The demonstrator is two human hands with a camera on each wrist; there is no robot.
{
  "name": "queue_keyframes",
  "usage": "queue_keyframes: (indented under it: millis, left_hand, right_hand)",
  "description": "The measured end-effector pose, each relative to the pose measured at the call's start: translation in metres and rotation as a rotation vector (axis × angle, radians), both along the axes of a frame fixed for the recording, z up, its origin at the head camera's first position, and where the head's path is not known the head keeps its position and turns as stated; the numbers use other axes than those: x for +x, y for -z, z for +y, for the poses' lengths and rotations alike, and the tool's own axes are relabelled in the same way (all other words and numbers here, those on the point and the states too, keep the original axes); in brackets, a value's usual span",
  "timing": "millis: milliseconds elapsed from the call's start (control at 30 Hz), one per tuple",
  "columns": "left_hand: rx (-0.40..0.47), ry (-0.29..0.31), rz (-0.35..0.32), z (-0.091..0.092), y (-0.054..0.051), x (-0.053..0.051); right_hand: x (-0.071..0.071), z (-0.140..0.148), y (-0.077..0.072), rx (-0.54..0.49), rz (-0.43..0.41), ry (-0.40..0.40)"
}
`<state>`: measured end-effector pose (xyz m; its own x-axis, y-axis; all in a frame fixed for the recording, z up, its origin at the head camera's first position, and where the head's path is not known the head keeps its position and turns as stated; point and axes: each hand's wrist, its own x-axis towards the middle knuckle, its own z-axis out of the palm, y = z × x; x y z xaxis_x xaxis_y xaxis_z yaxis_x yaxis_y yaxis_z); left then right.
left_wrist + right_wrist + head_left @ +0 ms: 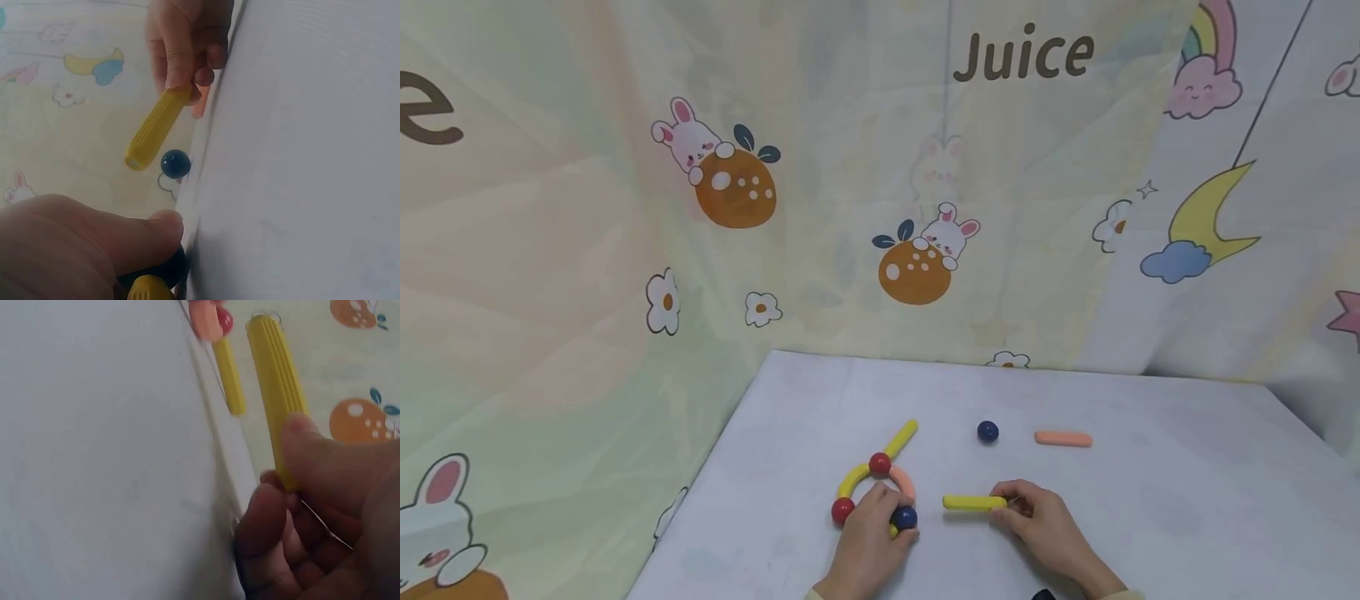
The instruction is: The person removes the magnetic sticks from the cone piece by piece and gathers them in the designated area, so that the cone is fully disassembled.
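In the head view my left hand (pixel 868 537) pinches a dark blue ball (pixel 906 517) at the near right of a ring. Two red balls (pixel 880 464), a curved yellow stick (pixel 852 481) and a curved peach stick (pixel 903 480) form the visible part of that ring; my fingers cover some of it. A straight yellow stick (pixel 902 437) juts from the far red ball. To the right, my right hand (pixel 1041 529) holds another straight yellow stick (pixel 973 502) by one end. Its free end points left at the blue ball, with a gap between, and in the right wrist view (pixel 275 394) it is ridged.
A loose dark blue ball (pixel 988 432) and a straight peach stick (pixel 1063 438) lie farther back on the white table (pixel 1187 483). Printed cloth (pixel 820 167) hangs behind the table. A small black object (pixel 1043 594) shows at the bottom edge.
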<state>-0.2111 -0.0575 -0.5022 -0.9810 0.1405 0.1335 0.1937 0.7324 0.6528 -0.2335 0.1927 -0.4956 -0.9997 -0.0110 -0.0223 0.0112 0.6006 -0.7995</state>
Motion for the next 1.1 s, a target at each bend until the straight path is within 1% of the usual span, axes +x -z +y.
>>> queue_keyframes:
  millis: [67, 133, 267, 333, 467, 567, 733, 800, 967, 1100]
  left_hand:
    - [-0.005, 0.004, -0.006, 0.000, 0.000, 0.000]
    - [-0.010, 0.014, -0.004, 0.000, 0.001, -0.001]
    - [-0.045, 0.031, 0.034, 0.000, 0.002, -0.001]
    - [-0.062, 0.026, 0.048, 0.000, 0.002, 0.000]
    - [-0.083, 0.000, 0.052, 0.001, 0.001, 0.000]
    - [-0.098, -0.014, 0.048, 0.001, 0.000, -0.001]
    - [-0.101, -0.020, 0.054, 0.001, 0.001, -0.001]
    - [-0.097, -0.017, 0.061, 0.000, 0.001, -0.001]
    - [-0.085, 0.000, 0.079, -0.002, 0.003, 0.000]
    - [-0.082, 0.004, 0.068, -0.002, 0.002, 0.000]
  right_hand:
    - [-0.004, 0.011, -0.001, 0.017, 0.000, 0.036]
    - [-0.008, 0.024, -0.003, 0.040, 0.021, 0.073]
    - [-0.016, 0.052, -0.005, 0.113, 0.066, 0.167]
    - [-0.020, 0.066, -0.005, 0.146, 0.083, 0.201]
    - [-0.024, 0.089, -0.005, 0.184, 0.082, 0.214]
    - [-0.027, 0.102, -0.008, 0.225, 0.073, 0.191]
    - [-0.034, 0.115, -0.012, 0.386, 0.094, 0.098]
    - [-0.038, 0.119, -0.013, 0.431, 0.101, 0.065]
    - [-0.046, 0.130, -0.012, 0.470, 0.089, 0.039]
    - [-0.051, 0.136, -0.012, 0.496, 0.089, 0.017]
